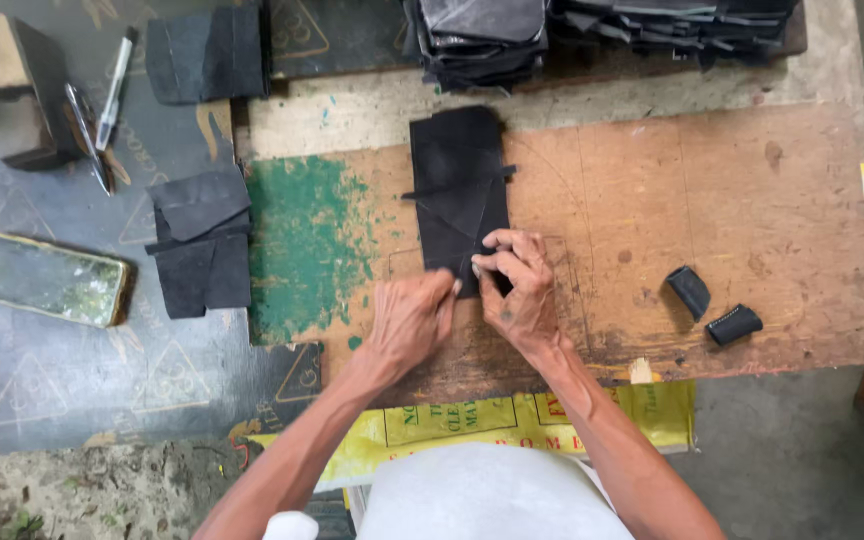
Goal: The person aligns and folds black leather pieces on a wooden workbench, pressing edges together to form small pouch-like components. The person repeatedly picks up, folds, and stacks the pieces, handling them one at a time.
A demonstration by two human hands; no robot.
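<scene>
Both hands pinch the near edge of a flat black leather piece point(458, 190) lying on the worn brown wooden board point(712, 210): the left hand point(407, 322) with fingers curled shut on its lower left corner, the right hand point(520, 292) with fingertips closed on the lower right. A yellow printed sack point(512, 420) hangs below the board's near edge, and 2 small black rolled scraps point(712, 308) lie well apart to the right on otherwise bare wood. Farther out, a green paint patch point(304, 240) marks the board's left end, folded black pieces point(200, 240) rest on a dark printed mat point(72, 380), and stacked black leather point(592, 30) lines the far edge.
</scene>
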